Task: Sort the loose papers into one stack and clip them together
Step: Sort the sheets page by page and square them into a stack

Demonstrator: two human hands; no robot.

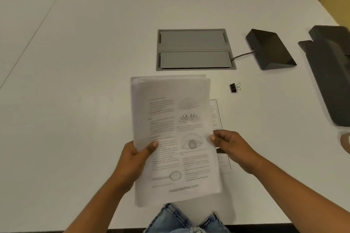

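I hold a stack of printed papers (174, 134) above the table, its top sheet showing text and eye diagrams. My left hand (136, 157) grips the stack's left edge, thumb on top. My right hand (229, 143) pinches the right edge. One more printed sheet (217, 115) lies flat on the table, mostly hidden under the stack and my right hand. A black binder clip (234, 87) lies on the table to the upper right of the stack, apart from both hands.
A white table (85, 81) fills the view. A grey cable hatch (195, 49) is set into it beyond the papers. A black wedge-shaped device (270, 49) with a cable sits to its right. A dark object (331, 73) lies at the far right edge.
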